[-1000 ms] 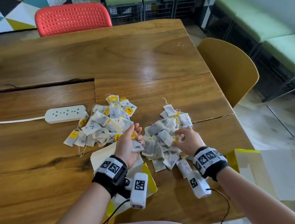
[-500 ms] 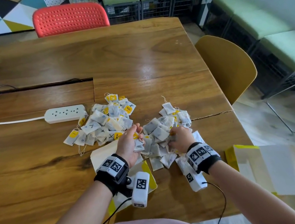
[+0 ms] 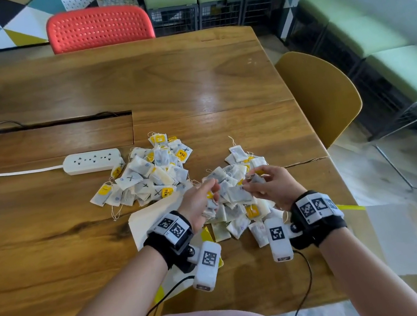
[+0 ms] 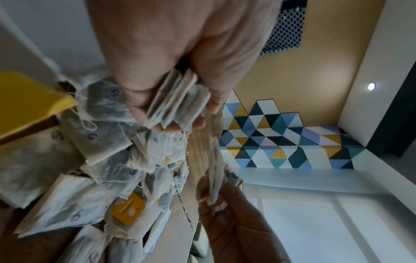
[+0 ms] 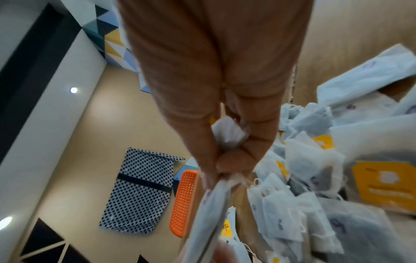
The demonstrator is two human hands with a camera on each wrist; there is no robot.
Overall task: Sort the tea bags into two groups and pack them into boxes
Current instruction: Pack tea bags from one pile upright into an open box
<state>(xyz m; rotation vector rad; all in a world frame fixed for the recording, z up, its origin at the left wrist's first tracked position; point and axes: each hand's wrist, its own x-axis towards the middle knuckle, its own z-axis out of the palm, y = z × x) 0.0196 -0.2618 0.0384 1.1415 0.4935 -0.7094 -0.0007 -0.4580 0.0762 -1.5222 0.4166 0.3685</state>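
Left wrist view shows the left hand (image 4: 180, 58) with its fingers (image 4: 137, 99) curled round a small stack of tea bags (image 4: 178, 103), held edge-on between thumb and fingertips; across from it the right hand (image 3: 273, 188) pinches a bag or two (image 5: 227, 133), its fingers (image 5: 258, 138) folded tight over the paper. Both hands hang just above the near pile (image 3: 237, 202) on the desk (image 3: 188, 78); a second pile (image 3: 146, 173) lies a little apart, beside the power strip (image 3: 92, 162); flattened boxes (image 3: 403, 241) lie near the desk edge. These bags look light, soft and crushable, I'd say, and their strings and yellow tags (image 4: 128, 210) could snag neighbours; best gripped flat across the bag's faces, squared into a stack, not lifted by the string.
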